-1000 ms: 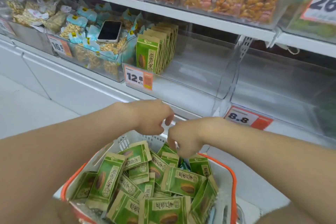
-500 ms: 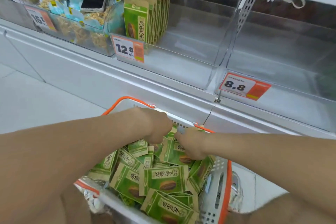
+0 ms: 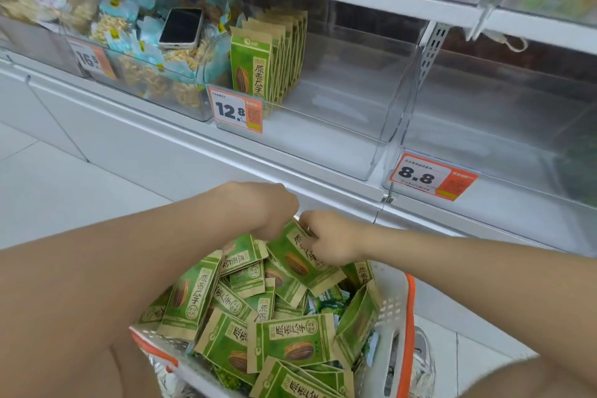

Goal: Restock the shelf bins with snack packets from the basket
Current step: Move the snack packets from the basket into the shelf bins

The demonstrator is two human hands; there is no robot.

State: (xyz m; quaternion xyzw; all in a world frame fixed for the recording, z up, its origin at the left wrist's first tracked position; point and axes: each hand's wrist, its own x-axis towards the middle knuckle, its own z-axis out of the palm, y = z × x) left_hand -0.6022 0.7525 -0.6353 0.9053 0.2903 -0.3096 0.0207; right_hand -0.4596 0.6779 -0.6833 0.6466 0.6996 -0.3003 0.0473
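A white basket [image 3: 392,326] with orange trim sits below me, heaped with several green snack packets [image 3: 292,338]. My right hand [image 3: 332,244] grips one green packet [image 3: 298,260] at the far end of the heap, lifted above the others. My left hand [image 3: 269,208] is curled beside it at the packet's top edge; whether it pinches the packet is hidden. On the shelf, a clear bin [image 3: 323,152] tagged 12.8 holds a row of upright green packets [image 3: 258,64] at its left side.
A phone [image 3: 181,27] lies on blue-wrapped snacks in the bin to the left, tagged 16.5. A clear bin [image 3: 504,145] tagged 8.8 stands to the right. Upper shelf bins hold orange snacks. White cabinet front and tiled floor lie below the shelf.
Both hands went down into the far end of the basket, and the right hand has come up holding a green packet. The view has shifted back upward toward the shelf.
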